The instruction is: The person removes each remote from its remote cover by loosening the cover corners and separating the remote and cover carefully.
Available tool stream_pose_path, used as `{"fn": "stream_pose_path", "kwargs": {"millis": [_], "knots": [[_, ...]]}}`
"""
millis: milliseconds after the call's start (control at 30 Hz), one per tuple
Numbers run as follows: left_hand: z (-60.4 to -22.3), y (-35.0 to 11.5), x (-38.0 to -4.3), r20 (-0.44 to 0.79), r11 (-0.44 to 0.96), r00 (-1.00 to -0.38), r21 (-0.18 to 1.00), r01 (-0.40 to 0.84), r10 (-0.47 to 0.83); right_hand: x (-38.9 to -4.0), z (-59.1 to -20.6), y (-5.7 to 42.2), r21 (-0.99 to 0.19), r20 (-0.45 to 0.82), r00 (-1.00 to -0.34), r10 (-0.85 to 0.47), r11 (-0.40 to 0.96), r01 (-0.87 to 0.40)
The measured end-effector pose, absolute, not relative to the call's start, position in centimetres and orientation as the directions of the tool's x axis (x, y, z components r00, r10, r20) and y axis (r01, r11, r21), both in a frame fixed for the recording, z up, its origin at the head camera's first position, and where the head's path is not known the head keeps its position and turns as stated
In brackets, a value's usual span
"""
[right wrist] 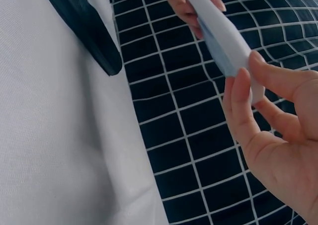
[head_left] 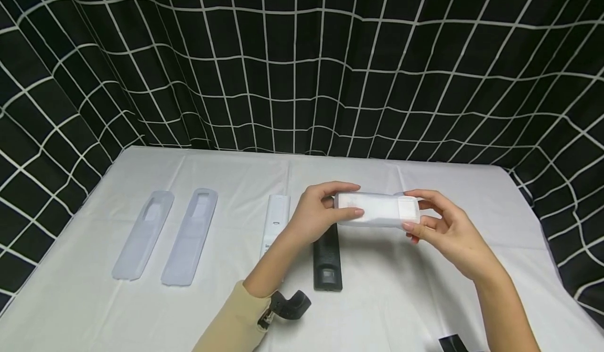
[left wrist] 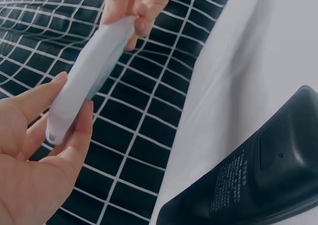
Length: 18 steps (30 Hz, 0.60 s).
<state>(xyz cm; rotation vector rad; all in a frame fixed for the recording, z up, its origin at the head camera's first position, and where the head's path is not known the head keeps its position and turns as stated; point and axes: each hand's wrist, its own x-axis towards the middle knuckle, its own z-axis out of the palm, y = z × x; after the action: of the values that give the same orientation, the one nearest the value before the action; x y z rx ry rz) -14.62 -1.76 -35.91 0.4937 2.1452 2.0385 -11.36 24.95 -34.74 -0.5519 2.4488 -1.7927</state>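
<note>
Both hands hold a white remote control (head_left: 377,208) level above the table, with a translucent sleeve (head_left: 373,224) around it. My left hand (head_left: 321,213) grips its left end, thumb across the face that shows and fingers behind. At the other end, my right hand (head_left: 439,231) pinches the remote between thumb and fingers, where a white end shows at the sleeve's edge. In the left wrist view, the remote (left wrist: 87,76) is seen edge-on between the two hands. A black remote (head_left: 327,260) lies below the left hand, its upper end hidden behind that hand.
Two translucent sleeves (head_left: 143,236) (head_left: 190,239) lie side by side on the left of the white-covered table (head_left: 108,310). Another white remote (head_left: 276,218) lies near the middle, partly behind the left forearm. A black grid-patterned curtain (head_left: 302,79) stands behind the table.
</note>
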Motion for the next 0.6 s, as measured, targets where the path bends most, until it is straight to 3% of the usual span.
{"fn": "stream_pose_path", "kwargs": {"millis": [333,600], "knots": [[-35.6,-3.1,-14.3,0.101,-0.002,-0.908,0.994,0.11,0.407,-11.2,-34.6,24.7,-0.952,0.205,-0.944,-0.26,0.17,-0.253],[-35.9,-3.3,-14.1,0.119,-0.115,-0.935,0.99,0.085,0.333,-11.0,-34.2,24.6,-0.962,0.208,-0.949,-0.238,0.125,-0.243]]}}
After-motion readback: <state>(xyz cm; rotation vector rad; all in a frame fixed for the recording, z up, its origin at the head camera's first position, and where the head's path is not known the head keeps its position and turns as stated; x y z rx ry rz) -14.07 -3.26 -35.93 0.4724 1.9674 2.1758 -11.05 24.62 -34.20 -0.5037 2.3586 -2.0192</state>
